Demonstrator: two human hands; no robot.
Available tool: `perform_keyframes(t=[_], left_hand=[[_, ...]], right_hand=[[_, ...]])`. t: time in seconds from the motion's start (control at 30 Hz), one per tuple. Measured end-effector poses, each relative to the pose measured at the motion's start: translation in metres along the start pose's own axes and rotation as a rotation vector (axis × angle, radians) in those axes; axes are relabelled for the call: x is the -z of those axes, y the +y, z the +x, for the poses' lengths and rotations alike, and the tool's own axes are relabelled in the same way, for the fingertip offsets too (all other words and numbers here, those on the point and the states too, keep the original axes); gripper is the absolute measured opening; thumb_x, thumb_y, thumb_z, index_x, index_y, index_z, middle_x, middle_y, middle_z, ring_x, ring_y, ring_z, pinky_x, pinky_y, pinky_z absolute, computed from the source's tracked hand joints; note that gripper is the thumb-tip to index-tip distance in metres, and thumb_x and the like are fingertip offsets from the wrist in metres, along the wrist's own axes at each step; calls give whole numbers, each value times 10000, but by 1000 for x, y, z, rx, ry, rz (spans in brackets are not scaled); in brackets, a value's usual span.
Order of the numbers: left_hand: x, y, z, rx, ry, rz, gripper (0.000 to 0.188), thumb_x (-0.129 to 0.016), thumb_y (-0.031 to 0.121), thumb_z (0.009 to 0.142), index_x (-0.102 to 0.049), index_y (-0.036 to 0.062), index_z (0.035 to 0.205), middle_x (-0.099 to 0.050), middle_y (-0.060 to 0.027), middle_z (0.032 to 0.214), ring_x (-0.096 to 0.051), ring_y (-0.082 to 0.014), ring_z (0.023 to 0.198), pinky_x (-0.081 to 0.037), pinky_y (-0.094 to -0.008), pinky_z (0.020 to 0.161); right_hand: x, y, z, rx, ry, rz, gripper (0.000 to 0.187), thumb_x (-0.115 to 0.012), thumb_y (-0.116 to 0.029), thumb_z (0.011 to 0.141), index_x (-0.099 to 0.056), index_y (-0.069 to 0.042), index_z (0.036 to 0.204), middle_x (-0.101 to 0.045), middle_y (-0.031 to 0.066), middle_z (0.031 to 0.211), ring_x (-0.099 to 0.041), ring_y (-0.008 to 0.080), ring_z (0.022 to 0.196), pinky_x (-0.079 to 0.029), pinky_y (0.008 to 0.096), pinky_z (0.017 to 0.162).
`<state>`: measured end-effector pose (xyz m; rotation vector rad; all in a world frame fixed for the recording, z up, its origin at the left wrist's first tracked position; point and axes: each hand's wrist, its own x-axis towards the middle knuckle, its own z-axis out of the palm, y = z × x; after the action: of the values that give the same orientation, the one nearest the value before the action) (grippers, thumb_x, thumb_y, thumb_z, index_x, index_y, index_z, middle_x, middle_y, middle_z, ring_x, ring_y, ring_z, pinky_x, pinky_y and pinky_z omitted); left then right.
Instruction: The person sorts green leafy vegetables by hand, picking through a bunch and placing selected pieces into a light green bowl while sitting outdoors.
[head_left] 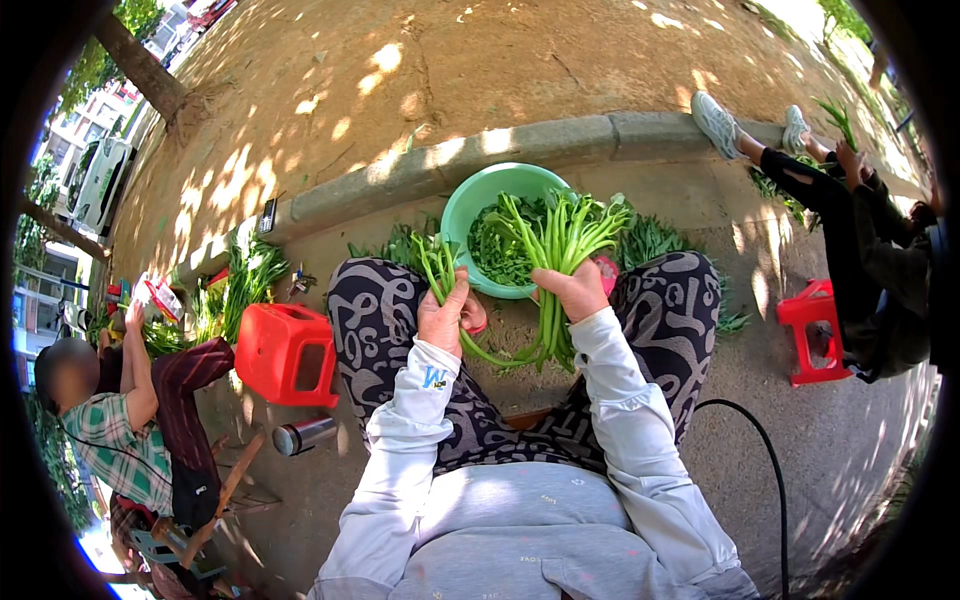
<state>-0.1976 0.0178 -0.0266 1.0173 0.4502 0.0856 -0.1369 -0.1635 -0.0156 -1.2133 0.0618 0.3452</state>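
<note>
My right hand is closed round a thick bunch of long-stemmed leafy greens, whose stems fan out over the right side of a light green plastic basin. Stem ends from that bunch hang below the hand and curve left toward my other hand. Closed beside the basin's lower left, my left hand pinches a few green stems that stick up past the thumb. Loose green leaves lie inside the basin, partly hidden by the bunch.
More greens lie by my knees. Red plastic stools stand on both sides. A metal flask lies left. A phone rests near the stone curb. People sit left and right; a black cable curves at right.
</note>
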Motion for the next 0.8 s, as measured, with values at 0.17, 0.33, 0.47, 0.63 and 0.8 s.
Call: perform_keyframes(t=[0.17,0.33,0.47,0.63,0.8], left_hand=[[0,-5,1,-71,-127,47,163,-583,16,824,-521,74,963,-558,-145,1122,-473,-91,476,-359,-211,414],[-2,-10,-2,-118,-202,227,158,-591,-8,804,-499,65,909,-544,-143,1176,-538,-75,573,-430,-190,485],[-4,-16,-4,-167,-208,349,175,-571,-57,800,-498,53,915,-589,-110,1063,-562,-89,693,-478,-212,552],[2,-28,2,-200,-194,433,156,-561,-71,793,-503,35,893,-601,-55,819,-550,-94,618,-465,-222,531],[1,-25,1,-185,-170,414,130,-566,-44,790,-506,36,873,-548,-22,689,-519,-91,536,-436,-223,492]], right_hand=[[0,0,0,-9,-24,-31,285,-644,-4,689,-549,41,954,-609,72,782,-576,142,565,-471,254,492],[-2,5,0,32,-64,-45,318,-645,8,685,-527,42,979,-606,75,800,-581,150,589,-475,266,495],[-5,6,0,27,-86,-57,345,-641,19,691,-506,45,1007,-599,77,812,-581,153,599,-478,275,495],[-4,6,0,41,-76,-64,359,-638,24,693,-493,49,1020,-595,80,827,-579,153,601,-479,273,496],[-3,7,1,21,-91,-46,370,-644,23,693,-491,54,1029,-594,81,839,-583,155,616,-485,270,503]])
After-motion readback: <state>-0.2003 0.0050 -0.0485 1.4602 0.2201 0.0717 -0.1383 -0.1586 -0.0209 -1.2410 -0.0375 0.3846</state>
